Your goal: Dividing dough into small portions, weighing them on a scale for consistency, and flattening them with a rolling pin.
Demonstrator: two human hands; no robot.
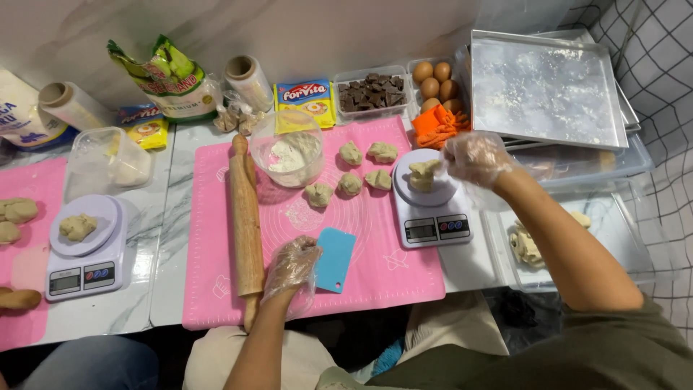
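Standing beside the marble-patterned surface (pixel 170 217), I see a person in thin clear plastic gloves working over a pink silicone mat (pixel 375 278). The right hand (pixel 473 159) reaches out over a small white kitchen scale (pixel 429 206) at the mat's right edge, its fingers (pixel 451 160) pinched together on a pale lump of dough (pixel 423 175) that sits on the scale's round platform. The left hand (pixel 291 267) rests low on the mat, its fingers loosely curled and holding nothing, right beside a light blue plastic scraper (pixel 336 258) that lies flat just to its right; whether they touch I cannot tell. A long wooden rolling pin (pixel 245 224) lies lengthwise on the mat's left part, close to that hand. Five small dough portions (pixel 351 183) sit on the mat between the scale and a clear bowl of flour (pixel 289 153). To the right of the scale a clear shallow tray (pixel 621 238) holds more dough, and beyond it leans a metal baking pan (pixel 541 87). Along the wall stand a container of chocolate chunks (pixel 372 92), brown eggs (pixel 435 83) and a roll of cling film (pixel 249 81). Far left, a second scale (pixel 83 249) carries another lump of dough.
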